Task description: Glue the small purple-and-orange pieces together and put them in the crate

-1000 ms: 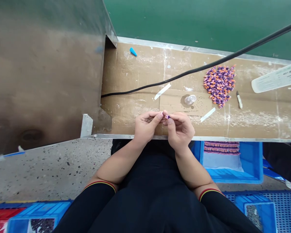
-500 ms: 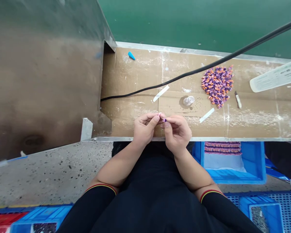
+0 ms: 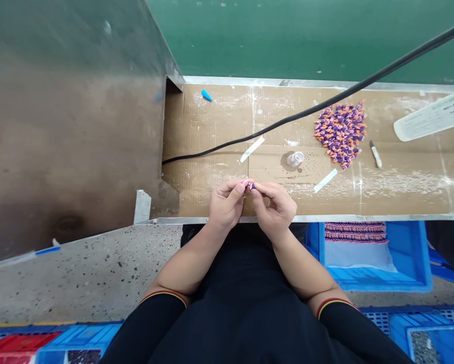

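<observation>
My left hand (image 3: 227, 203) and my right hand (image 3: 274, 206) meet above the front edge of the cardboard-covered bench (image 3: 212, 194). Between their fingertips is a small pink and purple piece (image 3: 252, 186), pinched from both sides. Its exact shape is too small to tell. Behind my hands stands a small clear cup (image 3: 295, 160) on a flat cardboard piece (image 3: 267, 164). To the right of the cup lies a pile of purple, orange and pink pieces (image 3: 341, 132).
A black cable (image 3: 283, 120) crosses above the bench. Around are a white-handled tool (image 3: 376, 154), a white bottle (image 3: 432, 117), a blue cone-shaped cap (image 3: 206, 95) and a metal panel (image 3: 75, 121). Below the edge, a blue bin (image 3: 409, 258) holds rows of similar pieces.
The small piece has shifted slightly left between my fingertips, and its pink part shows more. The whole view has shifted a little.
</observation>
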`<control>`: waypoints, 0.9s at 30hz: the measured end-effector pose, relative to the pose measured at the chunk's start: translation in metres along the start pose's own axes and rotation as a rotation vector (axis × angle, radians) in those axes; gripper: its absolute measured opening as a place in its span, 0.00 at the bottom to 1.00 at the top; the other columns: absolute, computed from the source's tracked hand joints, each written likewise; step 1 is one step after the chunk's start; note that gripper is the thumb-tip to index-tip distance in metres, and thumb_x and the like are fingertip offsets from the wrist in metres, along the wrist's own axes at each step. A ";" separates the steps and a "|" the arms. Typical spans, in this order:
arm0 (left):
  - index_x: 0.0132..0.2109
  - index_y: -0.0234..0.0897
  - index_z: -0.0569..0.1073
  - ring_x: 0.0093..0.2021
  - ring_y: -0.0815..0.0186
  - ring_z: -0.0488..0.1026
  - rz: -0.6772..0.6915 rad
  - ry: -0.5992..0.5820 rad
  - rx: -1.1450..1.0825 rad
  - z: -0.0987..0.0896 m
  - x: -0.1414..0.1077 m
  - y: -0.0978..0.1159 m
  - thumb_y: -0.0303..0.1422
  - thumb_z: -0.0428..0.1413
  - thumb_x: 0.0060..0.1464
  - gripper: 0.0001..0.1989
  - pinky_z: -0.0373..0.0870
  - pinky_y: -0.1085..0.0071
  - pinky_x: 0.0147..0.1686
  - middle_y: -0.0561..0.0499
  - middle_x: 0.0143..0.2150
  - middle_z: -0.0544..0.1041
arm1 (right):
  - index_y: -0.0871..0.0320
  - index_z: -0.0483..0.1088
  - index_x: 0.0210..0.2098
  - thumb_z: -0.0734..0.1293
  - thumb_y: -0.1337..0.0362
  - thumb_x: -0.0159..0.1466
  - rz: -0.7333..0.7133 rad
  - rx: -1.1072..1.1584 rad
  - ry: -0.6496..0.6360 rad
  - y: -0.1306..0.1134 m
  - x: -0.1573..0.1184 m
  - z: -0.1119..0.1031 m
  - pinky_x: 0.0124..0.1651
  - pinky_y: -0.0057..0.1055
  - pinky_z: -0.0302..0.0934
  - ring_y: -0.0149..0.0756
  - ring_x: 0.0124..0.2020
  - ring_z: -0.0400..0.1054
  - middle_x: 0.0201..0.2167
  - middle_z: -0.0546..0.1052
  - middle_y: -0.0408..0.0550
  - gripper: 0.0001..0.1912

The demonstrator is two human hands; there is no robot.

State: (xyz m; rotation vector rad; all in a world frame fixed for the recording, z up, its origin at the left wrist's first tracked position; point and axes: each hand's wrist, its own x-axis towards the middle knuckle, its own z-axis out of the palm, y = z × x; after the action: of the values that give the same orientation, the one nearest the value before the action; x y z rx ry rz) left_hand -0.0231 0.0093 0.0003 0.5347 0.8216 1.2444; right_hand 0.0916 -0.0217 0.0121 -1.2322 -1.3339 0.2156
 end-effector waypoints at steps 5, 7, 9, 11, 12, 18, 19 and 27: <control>0.35 0.42 0.87 0.39 0.67 0.84 0.056 -0.007 0.016 -0.003 0.000 -0.006 0.46 0.79 0.46 0.16 0.82 0.70 0.48 0.47 0.39 0.87 | 0.52 0.81 0.45 0.73 0.67 0.72 -0.008 -0.010 -0.014 0.000 0.002 -0.001 0.41 0.36 0.83 0.37 0.37 0.84 0.39 0.88 0.47 0.04; 0.35 0.42 0.87 0.40 0.67 0.84 0.068 -0.016 0.024 -0.003 0.000 -0.006 0.46 0.79 0.47 0.16 0.81 0.70 0.48 0.47 0.40 0.87 | 0.52 0.81 0.46 0.73 0.68 0.72 -0.015 0.007 -0.016 0.000 0.003 -0.002 0.42 0.35 0.83 0.37 0.38 0.84 0.39 0.88 0.47 0.06; 0.35 0.42 0.87 0.40 0.66 0.84 0.085 -0.019 0.047 -0.003 0.000 -0.006 0.46 0.78 0.48 0.16 0.81 0.70 0.47 0.47 0.40 0.87 | 0.52 0.81 0.46 0.73 0.70 0.71 -0.020 0.011 -0.018 0.000 0.003 -0.002 0.42 0.35 0.83 0.36 0.38 0.84 0.39 0.88 0.47 0.07; 0.35 0.44 0.88 0.41 0.66 0.84 0.114 -0.026 0.078 -0.002 -0.001 -0.006 0.47 0.78 0.49 0.14 0.82 0.70 0.47 0.47 0.40 0.87 | 0.52 0.81 0.46 0.74 0.70 0.71 -0.021 -0.004 -0.020 0.000 0.003 -0.003 0.42 0.34 0.83 0.36 0.38 0.84 0.40 0.88 0.46 0.07; 0.35 0.44 0.88 0.41 0.66 0.85 0.137 -0.028 0.095 -0.002 -0.001 -0.007 0.47 0.77 0.50 0.14 0.82 0.69 0.47 0.47 0.40 0.87 | 0.51 0.81 0.46 0.74 0.70 0.71 -0.025 -0.018 -0.018 0.000 0.003 -0.003 0.42 0.34 0.83 0.36 0.38 0.84 0.39 0.88 0.46 0.07; 0.38 0.45 0.88 0.44 0.63 0.86 0.290 -0.006 0.271 -0.003 -0.003 -0.012 0.47 0.74 0.54 0.12 0.84 0.67 0.51 0.47 0.42 0.88 | 0.52 0.81 0.47 0.74 0.70 0.71 -0.094 -0.115 -0.012 -0.005 0.003 -0.007 0.41 0.33 0.83 0.36 0.37 0.84 0.39 0.87 0.46 0.08; 0.38 0.46 0.88 0.44 0.63 0.86 0.301 -0.011 0.288 -0.004 -0.003 -0.012 0.47 0.74 0.55 0.12 0.84 0.67 0.51 0.47 0.42 0.88 | 0.51 0.80 0.47 0.74 0.70 0.71 -0.103 -0.134 -0.015 -0.006 0.003 -0.007 0.41 0.33 0.83 0.36 0.37 0.84 0.39 0.87 0.46 0.08; 0.46 0.50 0.89 0.52 0.64 0.86 0.408 -0.114 0.332 -0.009 -0.007 -0.012 0.40 0.69 0.64 0.05 0.82 0.69 0.57 0.47 0.51 0.87 | 0.51 0.80 0.44 0.72 0.66 0.73 -0.084 -0.195 -0.009 -0.006 0.003 -0.007 0.41 0.33 0.83 0.35 0.36 0.84 0.38 0.86 0.45 0.04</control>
State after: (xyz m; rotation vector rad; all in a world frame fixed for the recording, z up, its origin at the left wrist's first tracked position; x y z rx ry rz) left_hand -0.0235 -0.0015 -0.0122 1.0738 0.8531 1.4382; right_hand 0.0953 -0.0260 0.0203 -1.3350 -1.4368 0.0315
